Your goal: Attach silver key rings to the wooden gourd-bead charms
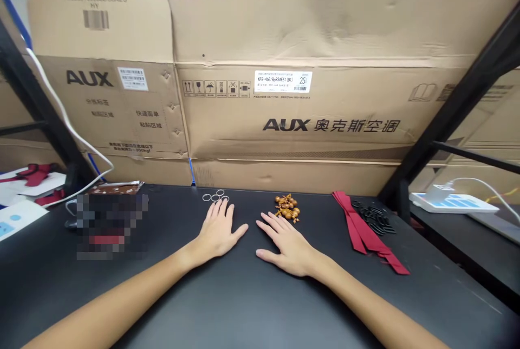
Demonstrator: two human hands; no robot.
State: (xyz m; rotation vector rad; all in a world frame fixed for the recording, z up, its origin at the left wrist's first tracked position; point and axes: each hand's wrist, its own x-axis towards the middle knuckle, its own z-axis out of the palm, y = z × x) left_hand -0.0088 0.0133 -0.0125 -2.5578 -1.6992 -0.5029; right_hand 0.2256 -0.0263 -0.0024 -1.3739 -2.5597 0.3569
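Observation:
My left hand [218, 231] lies flat on the black table [244, 295], palm down, fingers stretched out, holding nothing. Its fingertips rest just short of several small metal rings [215, 195]. My right hand [286, 243] also lies flat and open beside it, empty. Just beyond its fingertips sits a small heap of brown wooden beads [287, 207]. Further right lie dark red ribbon strips [363, 231] next to a pile of black plastic rings [376, 218].
Large AUX cardboard boxes [309, 83] form a wall behind the table. Black shelf posts [450, 116] slant at both sides. A blurred patch [111, 224] lies at the left. White cable [73, 132], red ribbons [36, 174] at far left; a white power strip [450, 202] at right.

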